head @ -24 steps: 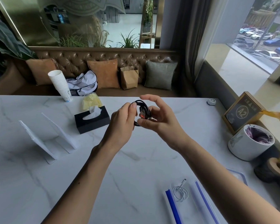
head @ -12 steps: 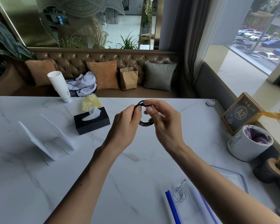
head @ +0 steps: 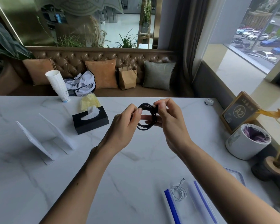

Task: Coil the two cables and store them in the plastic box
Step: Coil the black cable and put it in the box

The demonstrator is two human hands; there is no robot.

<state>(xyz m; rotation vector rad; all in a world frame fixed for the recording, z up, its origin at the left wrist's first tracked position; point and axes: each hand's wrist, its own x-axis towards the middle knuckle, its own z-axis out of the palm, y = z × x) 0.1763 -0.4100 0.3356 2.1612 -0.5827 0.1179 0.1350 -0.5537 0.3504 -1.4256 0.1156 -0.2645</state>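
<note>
A black cable wound into a small coil hangs in the air above the marble table, held between both hands. My left hand grips the coil's left side with thumb and fingers. My right hand pinches the coil's upper right part, its fingers curled over the strands. A white cable, coiled, lies inside the clear plastic box with blue edges at the table's near right. My right forearm hides part of the box.
A black tissue box sits left of my hands, with two white folded stands further left. A stack of paper cups stands at the far edge. A white bin, a framed A2 sign and a plant pot line the right side.
My right hand closed from spread fingers into a pinch on the coil's top right. The coil turned to face me more and sits a little lower.
</note>
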